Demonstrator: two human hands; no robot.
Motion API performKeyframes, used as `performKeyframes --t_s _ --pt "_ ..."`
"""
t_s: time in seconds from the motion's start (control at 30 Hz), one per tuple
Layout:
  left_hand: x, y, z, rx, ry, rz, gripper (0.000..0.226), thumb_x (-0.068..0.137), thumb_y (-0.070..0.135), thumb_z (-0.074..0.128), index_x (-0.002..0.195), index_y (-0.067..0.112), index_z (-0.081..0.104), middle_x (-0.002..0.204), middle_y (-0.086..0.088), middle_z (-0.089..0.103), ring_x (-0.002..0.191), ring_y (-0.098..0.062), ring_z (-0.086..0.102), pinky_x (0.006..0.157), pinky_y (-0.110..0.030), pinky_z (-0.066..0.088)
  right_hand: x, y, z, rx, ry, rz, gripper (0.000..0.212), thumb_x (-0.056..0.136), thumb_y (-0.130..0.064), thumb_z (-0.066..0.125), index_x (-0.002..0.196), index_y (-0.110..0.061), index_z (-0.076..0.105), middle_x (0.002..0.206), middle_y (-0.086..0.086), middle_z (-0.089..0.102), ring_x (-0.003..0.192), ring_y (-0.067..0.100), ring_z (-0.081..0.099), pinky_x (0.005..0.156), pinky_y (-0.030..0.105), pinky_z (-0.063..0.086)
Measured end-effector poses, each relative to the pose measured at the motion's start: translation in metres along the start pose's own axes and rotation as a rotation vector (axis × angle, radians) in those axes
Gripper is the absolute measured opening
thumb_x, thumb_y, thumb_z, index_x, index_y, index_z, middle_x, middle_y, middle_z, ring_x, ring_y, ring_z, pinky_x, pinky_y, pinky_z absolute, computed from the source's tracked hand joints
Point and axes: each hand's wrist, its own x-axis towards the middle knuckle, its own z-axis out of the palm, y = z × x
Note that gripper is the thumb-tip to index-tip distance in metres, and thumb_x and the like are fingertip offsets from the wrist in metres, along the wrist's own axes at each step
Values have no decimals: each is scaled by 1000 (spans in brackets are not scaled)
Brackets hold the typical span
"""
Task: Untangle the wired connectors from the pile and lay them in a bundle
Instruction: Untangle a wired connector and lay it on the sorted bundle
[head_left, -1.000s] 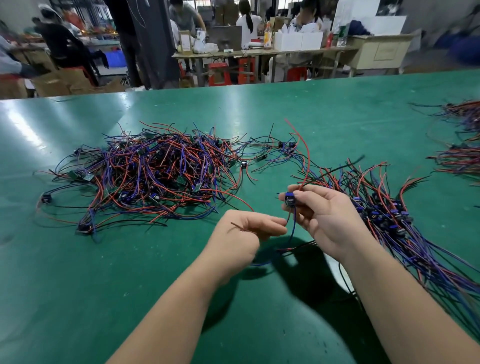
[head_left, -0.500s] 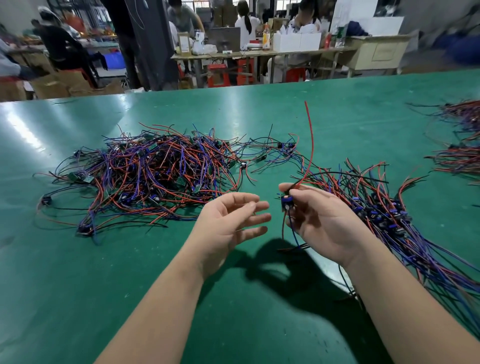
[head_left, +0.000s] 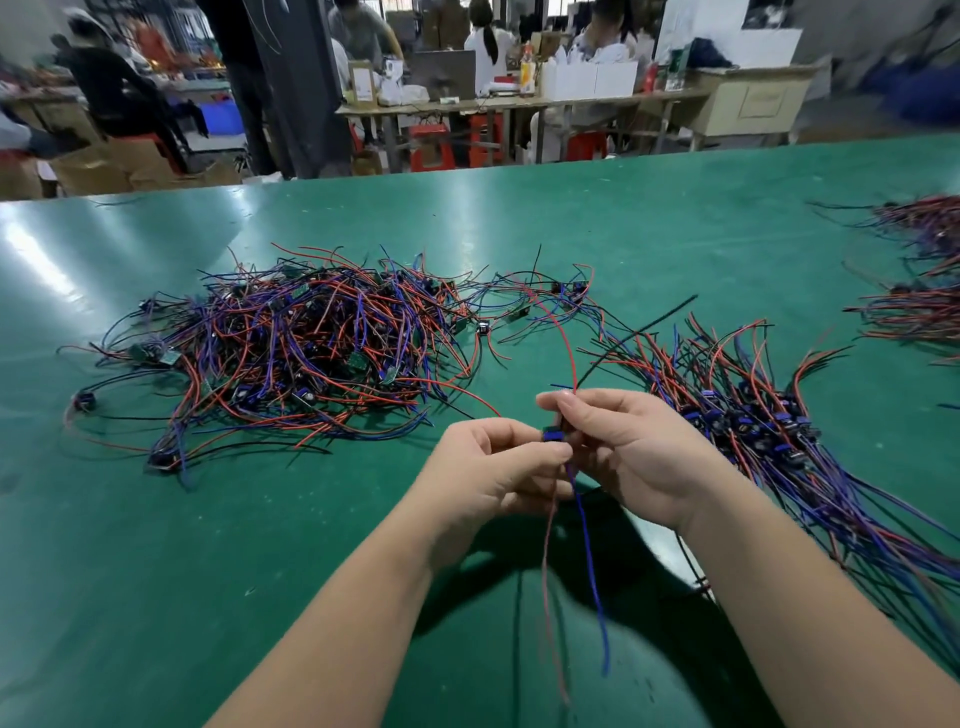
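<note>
My left hand (head_left: 493, 467) and right hand (head_left: 636, 457) pinch one connector (head_left: 552, 434) at centre frame. It seems untangled, so next I lay it on the bundle (head_left: 753, 423) at the right.

I see the table (head_left: 675, 218) as smooth, semi-glossy green, with light streaking at ten o'clock. The pile (head_left: 311, 343) at ten o'clock looks sheathed in smooth plastic. The connector (head_left: 552, 434) is glossy blue plastic. Matt cardboard boxes (head_left: 104, 166) sit at eleven o'clock.

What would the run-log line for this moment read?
stage: untangling | right hand: pinches connector | left hand: pinches wires below it | pile: left | bundle: right
</note>
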Motion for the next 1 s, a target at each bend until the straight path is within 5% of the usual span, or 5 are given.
performKeyframes --t_s 0.3,0.6,0.73,0.83,1.0 --pt "-10 5 -6 214 -380 -286 9 75 12 73 67 18 72 81 -11 73 65 -16 70 57 -21 54 3 -25 -32 138 324 -135 19 95 -8 51 83 -3 66 58 0 64 42 1 45 38 11 35" --pt "-18 10 -8 120 -474 -239 9 74 9 69 68 16 69 58 4 64 46 -5 57 48 -16 49 6 -26 -32 291 286 -48 43 100 -39 38 86 -7 64 59 3 67 39 3 51 34 11 37" --pt "-15 16 -14 -229 -433 -93 28 49 26 91 71 20 74 70 0 71 55 -6 66 50 -17 53 4 -16 -25 32 126 -20 20 96 -20 51 109 -7 61 75 5 71 53 10 62 44 15 45" --pt "-11 15 -13 -368 -261 -64 31 54 24 89 76 22 67 70 2 70 51 -3 62 43 -14 47 -2 -5 -14 -377 -111 -165 35 73 -5 75 106 -17 70 79 2 68 65 12 58 55 16 44" --pt "-7 11 -3 -345 -26 -16 16 54 33 78 64 25 69 67 9 68 46 0 53 41 -14 41 -2 2 2 -227 -167 -318 22 58 -15 82 78 -23 78 66 0 69 55 6 55 53 16 41"
